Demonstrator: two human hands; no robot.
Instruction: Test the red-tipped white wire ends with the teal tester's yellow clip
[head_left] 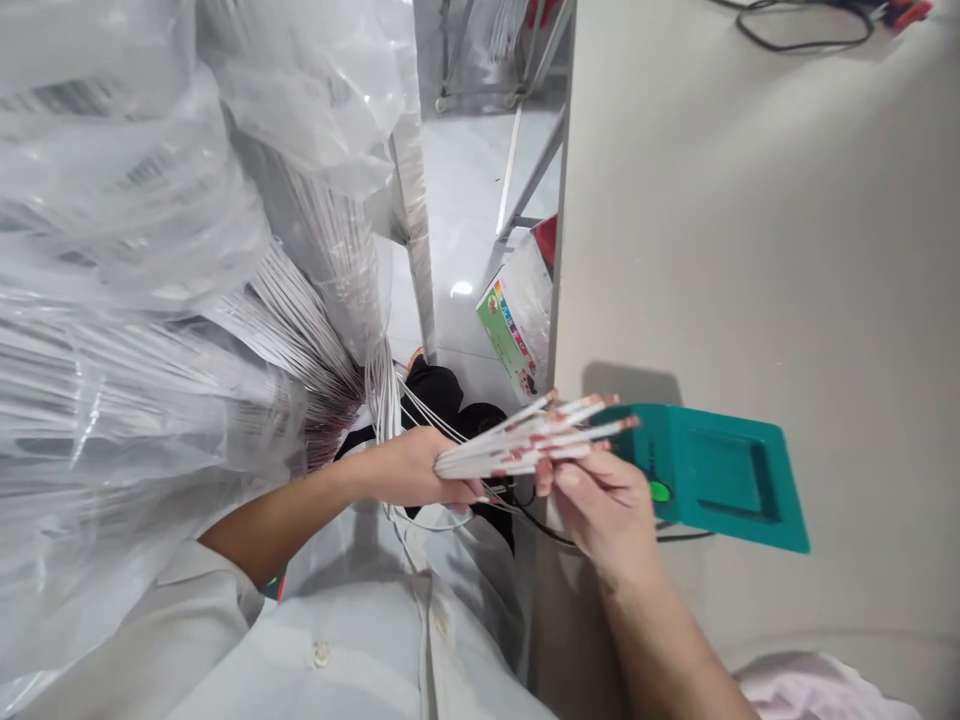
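Between both hands, white wires

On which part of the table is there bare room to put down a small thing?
The widest bare patch of the table lies between the black cable at the top and the teal device. A smaller one lies between that device and the pink cloth. It is crowded around the right hand and white wires.

A bundle of slim white wires juts from the left hand, fanning slightly toward the right hand, which touches its lower strands; the reddish-brown tips sit unevenly staggered.
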